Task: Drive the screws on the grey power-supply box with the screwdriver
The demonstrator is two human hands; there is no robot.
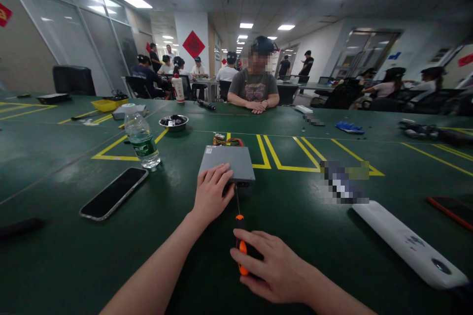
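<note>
A grey metal computer power supply (pixel 240 160) lies flat on the green table, its bundle of coloured cables (pixel 231 141) at the far side. My left hand (pixel 212 189) grips its near left corner, fingers over the top and thumb at the front face. In my right hand (pixel 271 263) is an orange-and-black screwdriver (pixel 242 248), held by the handle between thumb and fingers. Its thin shaft points away from me to the front face of the power supply, beside my left thumb. The tip's exact contact is too small to make out.
Left of the power supply are a phone (pixel 114 194), a water bottle (pixel 142 140) and a metal bowl (pixel 173 123) of dark small items. A long white device (pixel 410 246) lies at right. Across the table sits a person (pixel 253 83) with hands together.
</note>
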